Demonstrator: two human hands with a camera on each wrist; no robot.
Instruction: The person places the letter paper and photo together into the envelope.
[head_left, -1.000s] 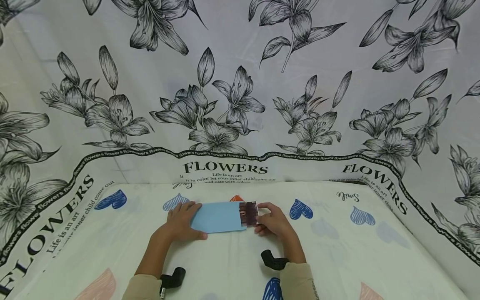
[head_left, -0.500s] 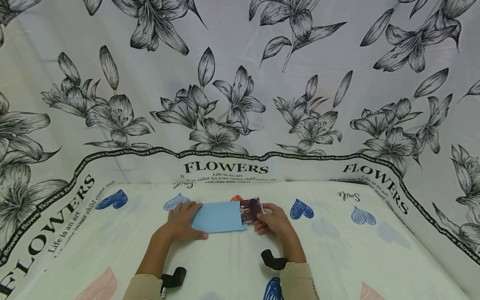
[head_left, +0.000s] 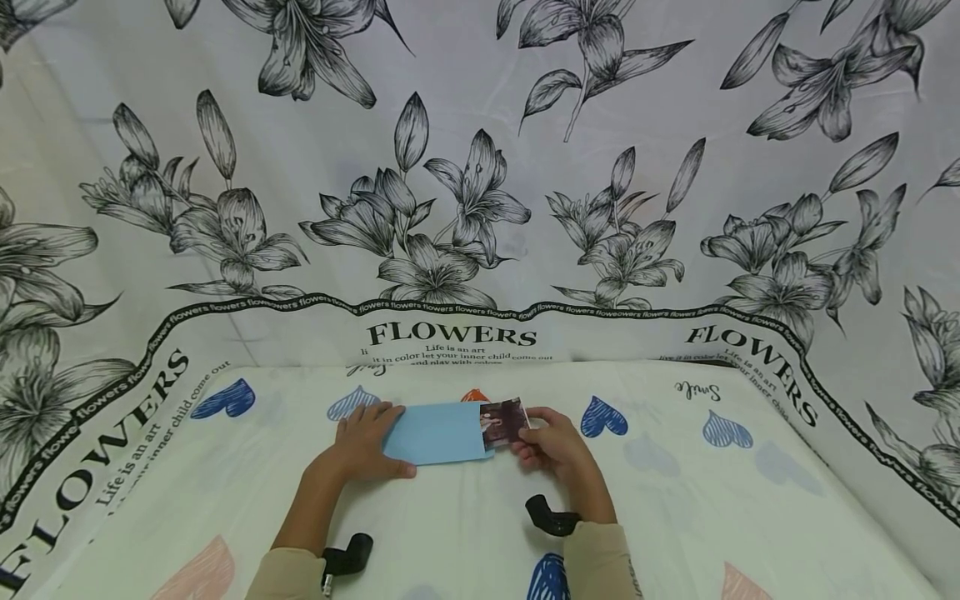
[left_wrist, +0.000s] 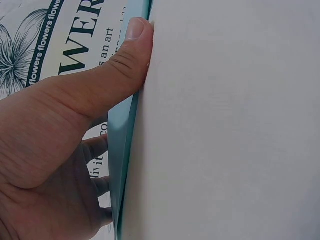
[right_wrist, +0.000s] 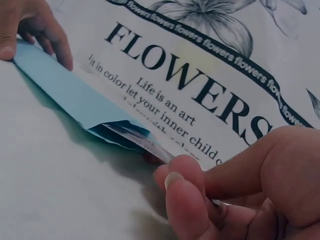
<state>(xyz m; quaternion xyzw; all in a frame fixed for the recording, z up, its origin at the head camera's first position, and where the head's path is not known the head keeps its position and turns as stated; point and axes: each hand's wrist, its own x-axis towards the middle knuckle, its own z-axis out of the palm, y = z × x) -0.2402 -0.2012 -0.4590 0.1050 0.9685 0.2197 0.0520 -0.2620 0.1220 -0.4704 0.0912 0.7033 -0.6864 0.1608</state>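
A light-blue envelope [head_left: 435,433] lies on the table with its mouth to the right. My left hand [head_left: 365,443] spans its left end, thumb along the near edge and fingers over the far edge. In the left wrist view the thumb of the left hand [left_wrist: 75,110] lies against the envelope [left_wrist: 124,135], seen nearly edge-on. A dark printed photo [head_left: 504,422] sticks partly out of the mouth; its rest is hidden inside. My right hand [head_left: 557,446] pinches the photo's right end between thumb and fingers. The right wrist view shows the envelope's mouth gaping around the photo [right_wrist: 145,140].
The white table cover [head_left: 450,533] is printed with hearts. Behind it hangs a curtain [head_left: 480,208] with black lilies and the word FLOWERS. Black wrist devices [head_left: 551,517] sit at both sleeves.
The right hand has moved slightly right, and more of the photo shows outside the envelope than a second ago. The photo now tilts a little. The left hand and envelope have stayed nearly still.
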